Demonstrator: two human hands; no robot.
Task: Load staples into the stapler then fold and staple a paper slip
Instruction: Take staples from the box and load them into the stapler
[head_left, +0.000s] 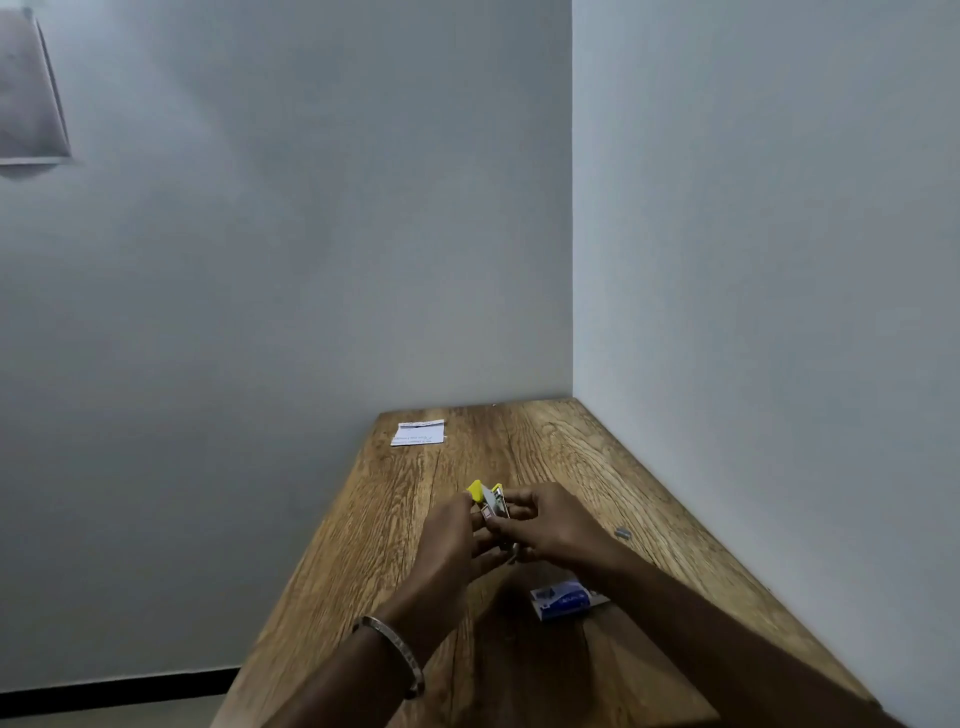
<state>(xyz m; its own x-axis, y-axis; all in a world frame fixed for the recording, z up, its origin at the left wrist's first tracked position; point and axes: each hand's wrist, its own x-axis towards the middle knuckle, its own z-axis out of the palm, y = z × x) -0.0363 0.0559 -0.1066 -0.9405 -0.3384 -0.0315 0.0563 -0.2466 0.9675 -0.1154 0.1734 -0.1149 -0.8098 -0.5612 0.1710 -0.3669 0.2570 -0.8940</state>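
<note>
as we look down from the head camera, we see a grey wall on the left and a pale object (31, 88) hanging on it in the upper left corner, too blurred for us to name. along the floor at lower left runs a dark skirting strip (114, 686).

moving right, a wooden tabletop (374, 545) stretches away into the corner where two walls meet. at its far left corner lies a white paper slip (418, 433) with faint print, flat on the wood and well apart from the hands.

near the middle of the tabletop, both hands meet just above the wood. the left hand (451, 540) comes in from below, with a metal bracelet (397, 654) round its wrist. its fingers curl round a small yellow stapler (485, 500), whose yellow top is swung up and open, showing the metal rail inside. the right hand (545, 525) is closed in from the other side, its thumb and fingers pinching at the same stapler, so both grips are narrow and holding it. we cannot tell whether a strip of staples sits between the fingers; that spot is too small and blurred.

further right, below the right forearm, a blue and white staple box (563, 601) lies on the tabletop, partly covered by the arm. beyond it, near the right wall, a small grey thing (622, 532) rests on the wood, too small to identify.
</note>
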